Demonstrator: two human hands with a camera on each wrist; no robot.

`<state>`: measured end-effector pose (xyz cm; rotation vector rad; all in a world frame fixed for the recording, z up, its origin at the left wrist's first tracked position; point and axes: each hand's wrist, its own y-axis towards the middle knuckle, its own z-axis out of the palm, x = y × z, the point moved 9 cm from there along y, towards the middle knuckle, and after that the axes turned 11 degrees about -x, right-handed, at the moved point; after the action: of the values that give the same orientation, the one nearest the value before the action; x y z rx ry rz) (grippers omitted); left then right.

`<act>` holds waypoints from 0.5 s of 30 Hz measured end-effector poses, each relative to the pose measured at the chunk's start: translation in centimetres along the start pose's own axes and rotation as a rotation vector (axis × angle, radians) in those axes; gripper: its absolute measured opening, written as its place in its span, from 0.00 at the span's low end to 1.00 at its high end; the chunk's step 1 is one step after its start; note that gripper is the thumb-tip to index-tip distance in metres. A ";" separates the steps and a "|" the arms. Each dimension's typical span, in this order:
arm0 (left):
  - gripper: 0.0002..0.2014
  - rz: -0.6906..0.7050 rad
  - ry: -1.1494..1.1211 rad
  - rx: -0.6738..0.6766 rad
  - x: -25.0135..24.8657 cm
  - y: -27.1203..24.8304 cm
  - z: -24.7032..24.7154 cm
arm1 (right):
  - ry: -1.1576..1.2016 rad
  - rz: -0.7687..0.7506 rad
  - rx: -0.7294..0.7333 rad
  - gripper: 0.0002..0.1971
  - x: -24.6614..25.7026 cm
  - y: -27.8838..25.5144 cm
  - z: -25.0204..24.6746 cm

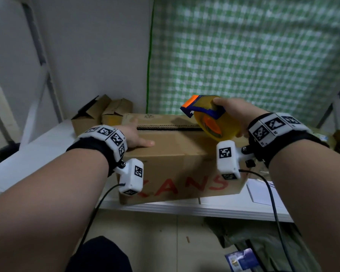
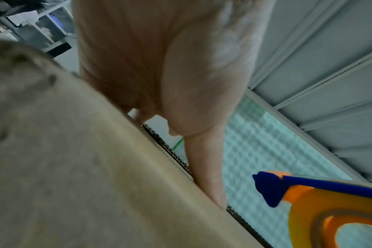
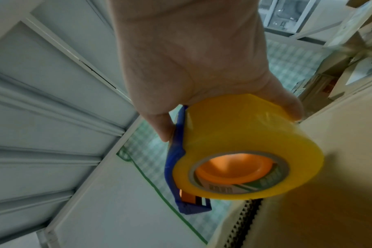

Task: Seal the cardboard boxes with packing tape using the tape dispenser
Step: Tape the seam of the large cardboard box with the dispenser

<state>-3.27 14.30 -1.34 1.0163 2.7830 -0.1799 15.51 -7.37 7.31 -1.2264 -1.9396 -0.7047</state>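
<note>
White surface (image 1: 37, 154) near its front edge is occupied by the cardboard box (image 1: 177, 165). Its flaps are pressed shut by the flat left hand (image 1: 134, 137); the tape dispenser (image 1: 210, 118) is gripped above by the right hand (image 1: 238, 112). No tape is seen applied; sealing seems still to be done.

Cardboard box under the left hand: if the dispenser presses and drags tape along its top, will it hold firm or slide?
The cardboard box probably resists sliding, since the left hand rests flat on its top. Its flaps may sag, because an open seam gap shows. It overhangs the white table edge, so hard pressure near the front could tip it.
</note>
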 end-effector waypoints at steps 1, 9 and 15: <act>0.53 0.011 0.003 0.019 -0.2 0.1 0.0 | -0.002 0.009 0.002 0.18 0.0 0.1 -0.2; 0.46 0.194 -0.001 0.045 -4.3 0.9 0.3 | 0.126 0.064 -0.025 0.17 0.2 1.8 -1.0; 0.47 0.244 0.014 0.068 -5.2 2.4 1.1 | 0.187 0.089 0.099 0.19 1.4 2.7 2.4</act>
<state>2.31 12.66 -1.46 1.3666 2.6502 -0.2364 16.85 -3.74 7.18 -1.1367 -1.7351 -0.6458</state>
